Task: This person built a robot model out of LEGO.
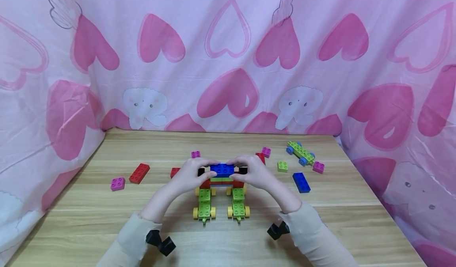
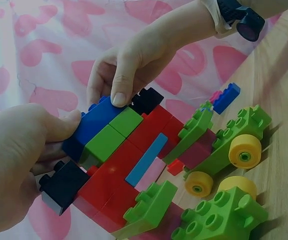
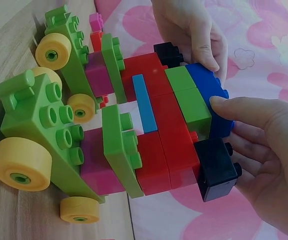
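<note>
A blue brick (image 1: 222, 170) tops a built brick structure, over two lime green bricks (image 2: 114, 134). The left hand (image 1: 190, 176) pinches the blue brick at its left end, thumb on the near face. At the other end the right hand (image 1: 253, 173) pinches it likewise. Red bricks (image 3: 171, 125) form the middle, with a thin light blue piece (image 3: 145, 103) under them. Black bricks (image 2: 63, 185) stick out at both sides. Below, purple bricks (image 3: 99, 170) and two green wheeled bases (image 1: 204, 207) with yellow wheels (image 1: 247, 211) stand on the table.
Loose pieces lie around on the wooden table (image 1: 89, 219): a red brick (image 1: 139, 173) and pink brick (image 1: 118, 184) at left; a blue brick (image 1: 301, 182), green brick (image 1: 282, 166), pink brick (image 1: 318, 167) and green wheeled base (image 1: 301, 153) at right. A heart-patterned curtain (image 1: 228, 61) surrounds the table.
</note>
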`<state>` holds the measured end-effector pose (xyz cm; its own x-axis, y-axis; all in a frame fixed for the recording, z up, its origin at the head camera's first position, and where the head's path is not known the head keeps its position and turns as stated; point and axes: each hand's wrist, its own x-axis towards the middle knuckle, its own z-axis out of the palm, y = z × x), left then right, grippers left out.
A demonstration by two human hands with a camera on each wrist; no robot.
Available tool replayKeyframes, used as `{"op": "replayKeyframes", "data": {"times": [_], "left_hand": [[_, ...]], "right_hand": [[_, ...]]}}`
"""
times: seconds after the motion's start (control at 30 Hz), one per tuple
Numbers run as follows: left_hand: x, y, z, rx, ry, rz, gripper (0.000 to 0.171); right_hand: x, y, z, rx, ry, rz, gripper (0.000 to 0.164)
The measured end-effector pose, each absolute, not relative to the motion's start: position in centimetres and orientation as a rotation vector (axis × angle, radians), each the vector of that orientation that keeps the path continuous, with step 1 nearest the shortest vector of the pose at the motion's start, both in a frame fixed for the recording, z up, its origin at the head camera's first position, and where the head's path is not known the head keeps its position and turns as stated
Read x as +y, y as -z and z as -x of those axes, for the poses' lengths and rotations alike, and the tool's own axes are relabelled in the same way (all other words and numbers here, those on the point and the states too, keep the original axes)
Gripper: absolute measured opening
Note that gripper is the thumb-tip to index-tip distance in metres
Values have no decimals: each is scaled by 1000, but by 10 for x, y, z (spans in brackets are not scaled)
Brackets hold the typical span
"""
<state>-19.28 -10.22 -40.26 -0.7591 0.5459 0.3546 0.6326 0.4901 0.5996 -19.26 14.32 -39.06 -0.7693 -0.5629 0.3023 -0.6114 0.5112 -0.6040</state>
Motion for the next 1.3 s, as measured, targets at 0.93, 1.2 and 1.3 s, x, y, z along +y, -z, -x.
{"op": "replayKeyframes", "data": {"times": [0.93,1.2,1.3], "left_hand": [[-108,397,209,-2574,1074,1217,44],[-108,402,211,-2592,1068,1234,52],[-106,405,212,-2607,1076,1237,53]], "right_hand": [[183,388,192,-2642,-1143,-903,42],[233,398,198,-2600,-995,-695,38],[252,403,201,-2620,-971,-617,39]]}}
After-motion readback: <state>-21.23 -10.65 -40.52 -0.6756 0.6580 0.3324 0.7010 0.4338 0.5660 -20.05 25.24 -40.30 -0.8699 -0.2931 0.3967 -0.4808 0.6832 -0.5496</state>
